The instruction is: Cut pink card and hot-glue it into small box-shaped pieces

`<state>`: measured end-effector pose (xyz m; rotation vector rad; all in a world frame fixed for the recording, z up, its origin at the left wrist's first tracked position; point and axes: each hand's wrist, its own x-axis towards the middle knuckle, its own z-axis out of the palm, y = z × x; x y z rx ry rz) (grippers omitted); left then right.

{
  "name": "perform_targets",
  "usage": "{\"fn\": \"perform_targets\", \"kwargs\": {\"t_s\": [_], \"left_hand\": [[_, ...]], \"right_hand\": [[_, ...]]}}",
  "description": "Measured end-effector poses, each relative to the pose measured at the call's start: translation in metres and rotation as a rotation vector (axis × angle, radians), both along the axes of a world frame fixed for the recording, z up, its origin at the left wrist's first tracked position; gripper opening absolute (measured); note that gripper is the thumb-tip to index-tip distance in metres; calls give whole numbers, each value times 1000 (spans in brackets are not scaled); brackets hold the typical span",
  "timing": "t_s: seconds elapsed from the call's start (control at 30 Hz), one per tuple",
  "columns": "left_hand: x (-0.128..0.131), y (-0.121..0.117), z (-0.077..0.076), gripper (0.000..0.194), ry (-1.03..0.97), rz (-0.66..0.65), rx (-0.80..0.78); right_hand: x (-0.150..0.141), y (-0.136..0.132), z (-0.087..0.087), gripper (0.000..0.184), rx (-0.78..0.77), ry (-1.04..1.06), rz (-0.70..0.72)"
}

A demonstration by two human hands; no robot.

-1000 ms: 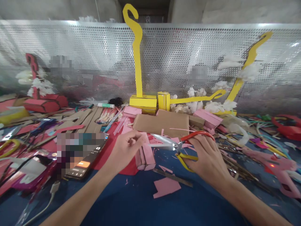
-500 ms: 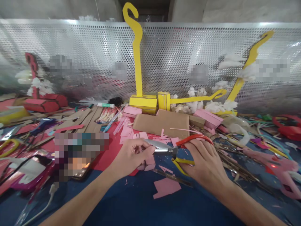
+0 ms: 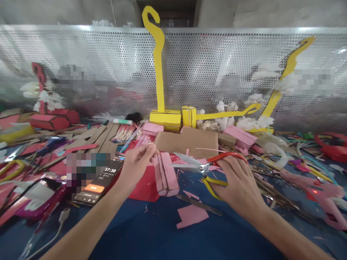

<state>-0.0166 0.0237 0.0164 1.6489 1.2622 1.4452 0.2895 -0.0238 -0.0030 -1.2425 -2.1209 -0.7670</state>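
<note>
My right hand (image 3: 235, 177) has its fingers in the handles of scissors (image 3: 203, 168), one handle red and the other yellow. The silver blades stand apart and point left, with nothing visible between them. My left hand (image 3: 138, 162) is closed in a pinch, thumb against fingers; what it holds, if anything, is too small to make out. Just right of its fingertips lies a pink box-like paper piece (image 3: 166, 175) with brown seams. A pink paper scrap (image 3: 192, 216) and a flat metal strip (image 3: 200, 205) rest on the blue table nearer me.
Behind my hands lies brown cardboard (image 3: 189, 142). A yellow hook-topped figure (image 3: 159, 72) stands by the perforated metal panel (image 3: 108, 65). A phone (image 3: 99, 184) is to the left, a pink glue gun (image 3: 317, 195) with a red light to the right. Scraps and cardboard strips crowd both sides.
My left hand has moved left and up, away from the scissor blades, uncovering the pink box-like piece. The blades have spread apart. My right hand has shifted only slightly.
</note>
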Motion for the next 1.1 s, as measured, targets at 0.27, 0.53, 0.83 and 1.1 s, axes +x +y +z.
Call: {"fn": "perform_targets", "kwargs": {"t_s": [0.27, 0.53, 0.83, 1.1], "left_hand": [[-17, 19, -13, 39, 505, 179, 67], [-5, 9, -28, 50, 662, 122, -117], [5, 2, -27, 61, 282, -173, -311], [22, -13, -4, 61, -218, -488, -310]], "right_hand": [[8, 10, -8, 44, -64, 65, -3], [9, 14, -10, 41, -80, 90, -24], [6, 13, -11, 35, -108, 120, -30], [12, 18, -9, 43, -159, 296, 46]]}}
